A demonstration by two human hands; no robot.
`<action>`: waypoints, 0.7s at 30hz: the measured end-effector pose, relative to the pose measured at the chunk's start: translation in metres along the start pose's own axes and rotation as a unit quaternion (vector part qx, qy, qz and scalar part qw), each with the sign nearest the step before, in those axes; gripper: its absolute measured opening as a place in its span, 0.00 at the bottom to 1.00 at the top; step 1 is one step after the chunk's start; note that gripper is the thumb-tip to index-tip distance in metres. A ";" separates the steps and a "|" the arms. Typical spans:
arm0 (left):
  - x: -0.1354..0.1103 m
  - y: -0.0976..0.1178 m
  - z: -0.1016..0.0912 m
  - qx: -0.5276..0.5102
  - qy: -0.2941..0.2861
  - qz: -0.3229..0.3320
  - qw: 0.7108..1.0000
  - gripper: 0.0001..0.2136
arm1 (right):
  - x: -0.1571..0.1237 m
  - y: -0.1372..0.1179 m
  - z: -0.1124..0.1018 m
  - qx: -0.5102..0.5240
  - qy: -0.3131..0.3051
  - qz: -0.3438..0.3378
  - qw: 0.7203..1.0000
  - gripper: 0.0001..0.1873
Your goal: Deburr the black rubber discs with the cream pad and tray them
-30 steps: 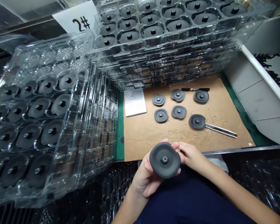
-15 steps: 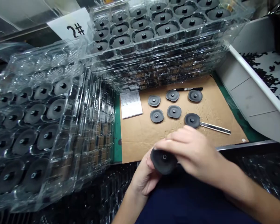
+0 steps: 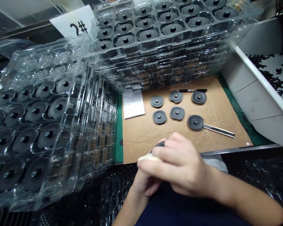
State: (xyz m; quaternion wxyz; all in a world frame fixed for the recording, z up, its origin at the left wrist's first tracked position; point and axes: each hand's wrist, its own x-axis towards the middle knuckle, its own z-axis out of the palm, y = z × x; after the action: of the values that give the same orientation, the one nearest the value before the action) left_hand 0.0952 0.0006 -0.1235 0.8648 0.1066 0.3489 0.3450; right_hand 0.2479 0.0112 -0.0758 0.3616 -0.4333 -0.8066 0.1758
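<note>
A dark grey rubber disc, of which only a sliver of rim [image 3: 159,144] shows, is in my left hand [image 3: 143,182], low in front of the cardboard. My right hand [image 3: 179,160] is closed over it and hides most of it. A small pale cream piece [image 3: 149,158], its kind unclear, sticks out between my right thumb and fingers against the disc. Beyond my hands, several similar discs [image 3: 177,113] lie on the cardboard with their hubs up. The nearest right one [image 3: 195,122] touches a slim white-and-black tool [image 3: 219,130].
Tall stacks of clear plastic trays full of discs stand at the left [image 3: 58,147] and the back [image 3: 165,53]. A printed paper pad [image 3: 133,105] and a black pen [image 3: 192,90] lie on the cardboard [image 3: 136,138]. At the right, a white bin [image 3: 257,91] holds black scraps.
My right hand has moved left and down over the disc, which faced upward in view before and is now mostly covered. The pale piece has come into sight.
</note>
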 end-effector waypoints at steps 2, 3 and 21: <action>0.000 0.001 -0.002 -0.005 -0.005 0.014 1.000 0.26 | -0.002 0.012 0.002 0.029 0.007 0.063 0.998 0.13; -0.001 0.003 -0.005 -0.010 -0.011 0.020 1.000 0.28 | -0.006 0.020 0.004 0.037 0.007 0.118 0.992 0.12; -0.003 0.005 -0.010 0.022 0.021 0.060 0.998 0.29 | -0.014 -0.010 0.011 0.057 0.108 0.145 0.982 0.16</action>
State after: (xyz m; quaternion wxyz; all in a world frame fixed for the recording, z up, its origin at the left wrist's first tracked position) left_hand 0.0839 0.0016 -0.1273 0.8326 0.1387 0.3672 0.3908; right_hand 0.2393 -0.0057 -0.0831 0.4419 -0.5405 -0.6799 0.2244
